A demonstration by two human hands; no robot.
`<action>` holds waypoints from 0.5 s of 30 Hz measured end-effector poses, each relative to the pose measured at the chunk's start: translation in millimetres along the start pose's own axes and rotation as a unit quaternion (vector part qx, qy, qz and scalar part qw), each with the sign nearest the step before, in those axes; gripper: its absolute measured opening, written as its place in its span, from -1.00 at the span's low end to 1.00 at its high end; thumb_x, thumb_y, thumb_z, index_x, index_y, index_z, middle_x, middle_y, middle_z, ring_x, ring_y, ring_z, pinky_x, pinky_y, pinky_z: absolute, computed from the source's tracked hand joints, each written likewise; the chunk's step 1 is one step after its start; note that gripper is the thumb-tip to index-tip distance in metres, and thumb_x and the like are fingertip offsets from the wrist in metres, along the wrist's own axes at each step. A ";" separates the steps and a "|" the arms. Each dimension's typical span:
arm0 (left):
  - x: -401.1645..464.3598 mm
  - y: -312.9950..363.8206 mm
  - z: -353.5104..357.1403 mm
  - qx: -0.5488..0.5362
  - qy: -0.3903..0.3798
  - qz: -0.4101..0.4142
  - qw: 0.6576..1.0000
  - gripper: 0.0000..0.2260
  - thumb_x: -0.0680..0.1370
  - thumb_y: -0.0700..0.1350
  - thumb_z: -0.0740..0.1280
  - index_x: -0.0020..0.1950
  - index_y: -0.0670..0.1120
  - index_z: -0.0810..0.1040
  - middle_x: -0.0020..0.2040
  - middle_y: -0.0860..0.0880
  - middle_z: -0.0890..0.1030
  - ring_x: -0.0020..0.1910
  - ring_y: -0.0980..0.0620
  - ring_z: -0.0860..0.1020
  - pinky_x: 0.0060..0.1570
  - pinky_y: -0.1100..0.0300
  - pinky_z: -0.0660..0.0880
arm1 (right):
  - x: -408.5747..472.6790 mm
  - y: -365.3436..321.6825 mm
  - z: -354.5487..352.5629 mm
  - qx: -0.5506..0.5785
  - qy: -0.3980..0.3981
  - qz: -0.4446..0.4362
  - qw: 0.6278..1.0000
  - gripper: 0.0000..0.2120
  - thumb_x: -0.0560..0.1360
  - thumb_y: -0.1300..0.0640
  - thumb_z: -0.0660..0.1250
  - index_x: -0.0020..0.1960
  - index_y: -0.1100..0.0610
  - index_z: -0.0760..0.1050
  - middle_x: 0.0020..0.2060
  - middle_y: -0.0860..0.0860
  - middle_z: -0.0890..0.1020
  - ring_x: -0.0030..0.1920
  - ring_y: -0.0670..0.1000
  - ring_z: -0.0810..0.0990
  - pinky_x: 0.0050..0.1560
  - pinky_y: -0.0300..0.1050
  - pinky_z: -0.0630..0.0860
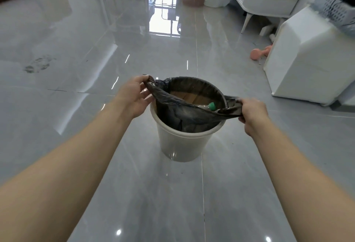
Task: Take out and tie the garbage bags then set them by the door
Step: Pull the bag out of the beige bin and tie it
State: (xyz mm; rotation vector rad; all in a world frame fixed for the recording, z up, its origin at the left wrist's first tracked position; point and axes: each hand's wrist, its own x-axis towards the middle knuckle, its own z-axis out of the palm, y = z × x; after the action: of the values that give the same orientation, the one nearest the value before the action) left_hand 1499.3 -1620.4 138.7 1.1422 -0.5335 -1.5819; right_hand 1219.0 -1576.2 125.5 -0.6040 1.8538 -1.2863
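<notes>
A person's left hand (134, 97) and right hand (251, 113) pinch opposite edges of the black garbage bag (172, 111), fingers clamped, stretching it free of the white bin (180, 145) mid-floor (57, 107).

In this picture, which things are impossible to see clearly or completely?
- Head view: bottle body, hidden by the garbage bag; only its green cap shows.
- Head view: right hand fingertips, wrapped in bag plastic.
- Head view: grey basket, cut off by the right edge.
- The door: cannot tell which it is.
</notes>
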 end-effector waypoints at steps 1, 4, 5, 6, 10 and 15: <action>-0.5 1.4 2.0 -0.022 -0.017 0.006 1.000 -0.89 0.56 -0.20 0.25 -0.17 -0.11 0.48 -0.23 -0.06 0.53 -0.22 -0.02 0.55 0.07 0.03 0.53 | -2.0 -3.9 1.9 0.030 -0.010 -0.023 0.999 -0.83 0.51 0.23 0.24 -0.26 0.08 0.42 -0.33 0.03 0.45 -0.35 -0.01 0.40 -0.35 -0.16 0.36; 2.0 4.0 4.6 -0.053 -0.064 0.025 0.996 -0.90 0.51 -0.19 0.26 -0.19 -0.12 0.51 -0.18 -0.08 0.54 -0.10 -0.07 0.56 0.19 0.01 0.49 | -6.0 -12.4 9.4 0.145 -0.047 -0.028 0.988 -0.87 0.54 0.19 0.22 -0.17 0.09 0.47 -0.27 0.04 0.52 -0.28 -0.02 0.48 -0.26 -0.16 0.46; 0.6 5.1 6.0 -0.056 -0.073 0.033 0.995 -0.90 0.49 -0.19 0.25 -0.22 -0.12 0.51 -0.21 -0.08 0.54 -0.12 -0.07 0.55 0.20 0.01 0.48 | -6.8 -14.3 12.4 0.172 -0.072 -0.017 0.982 -0.89 0.54 0.16 0.22 -0.11 0.10 0.50 -0.22 0.05 0.55 -0.24 0.00 0.51 -0.23 -0.16 0.49; -0.7 6.1 7.4 -0.061 -0.079 0.039 0.994 -0.91 0.46 -0.20 0.25 -0.24 -0.12 0.50 -0.24 -0.07 0.53 -0.16 -0.06 0.55 0.19 0.03 0.47 | -7.0 -15.1 13.8 0.195 -0.099 -0.006 0.976 -0.88 0.54 0.13 0.20 -0.06 0.12 0.51 -0.19 0.06 0.56 -0.20 0.01 0.53 -0.21 -0.17 0.50; -15.2 9.0 13.0 -0.056 -0.093 0.057 0.992 -0.83 0.42 -0.21 0.16 -0.38 -0.09 0.42 -0.35 -0.04 0.45 -0.33 -0.02 0.50 -0.09 0.13 0.51 | -4.7 -17.9 13.6 0.280 -0.170 0.023 0.945 -0.84 0.55 0.13 0.16 -0.12 0.12 0.49 -0.21 0.04 0.57 -0.22 0.01 0.54 -0.21 -0.16 0.50; -32.2 13.8 13.9 -0.002 -0.091 0.080 0.993 -0.82 0.27 -0.25 0.10 -0.52 -0.04 0.27 -0.45 0.01 0.28 -0.46 0.03 0.29 -0.35 0.19 0.27 | -1.9 -19.5 12.7 0.204 -0.177 0.022 0.963 -0.81 0.55 0.02 0.15 -0.11 0.07 0.47 -0.17 0.01 0.62 -0.13 0.05 0.58 -0.13 -0.07 0.48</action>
State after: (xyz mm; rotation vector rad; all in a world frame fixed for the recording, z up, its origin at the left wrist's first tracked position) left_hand 1493.3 -1598.4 168.7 0.9334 -0.7242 -1.5535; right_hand 1229.5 -1589.1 141.9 -0.5231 1.2578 -1.3772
